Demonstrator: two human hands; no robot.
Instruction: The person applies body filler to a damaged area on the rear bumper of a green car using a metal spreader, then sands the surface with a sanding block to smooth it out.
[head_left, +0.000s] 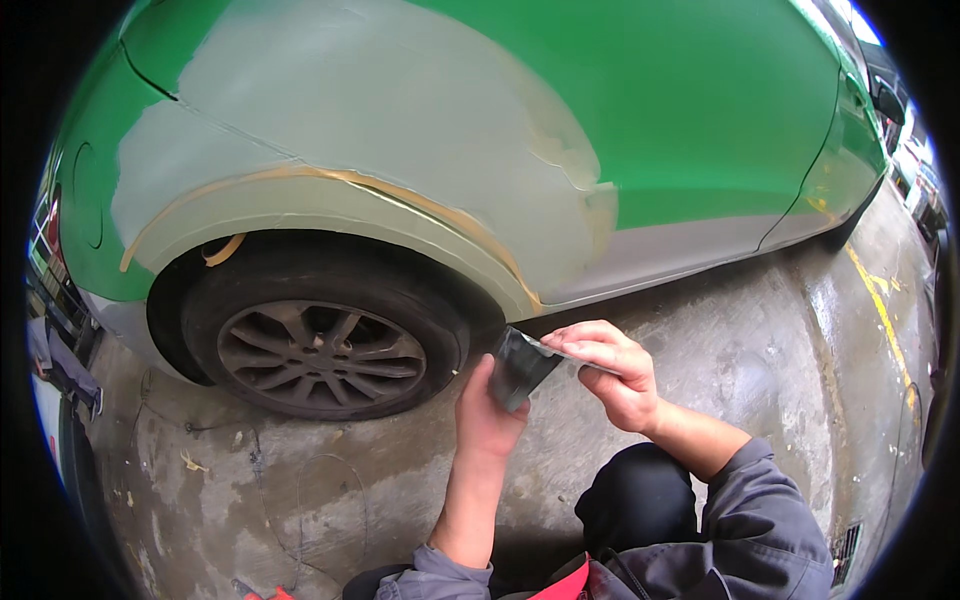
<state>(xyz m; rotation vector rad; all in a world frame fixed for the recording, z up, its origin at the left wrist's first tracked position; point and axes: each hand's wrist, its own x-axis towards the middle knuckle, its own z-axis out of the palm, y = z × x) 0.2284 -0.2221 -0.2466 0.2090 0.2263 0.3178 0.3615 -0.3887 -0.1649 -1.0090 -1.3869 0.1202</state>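
My left hand (486, 424) grips a dark, flat plate (517, 371) with greyish smears, tilted up in front of the rear tyre. In my right hand (619, 375) is a thin, flat spreader (592, 364), seen nearly edge-on, pinched between fingers and thumb. Its far end meets the plate's upper edge. Beyond both hands stands a green car (697, 112). A broad matte grey patch (375, 97) covers the panel above its rear wheel (322, 356). Tan masking tape (469, 226) follows the wheel arch, and one loose strip (225, 251) curls down over the tyre.
Stained concrete floor (420, 487) lies below, with a thin cable (259, 465) at left. An orange-red object (281, 592) shows at the bottom edge. My bent knee (637, 495) is under my right forearm. Another person's leg (71, 367) appears far left. A floor grate (847, 551) sits at lower right.
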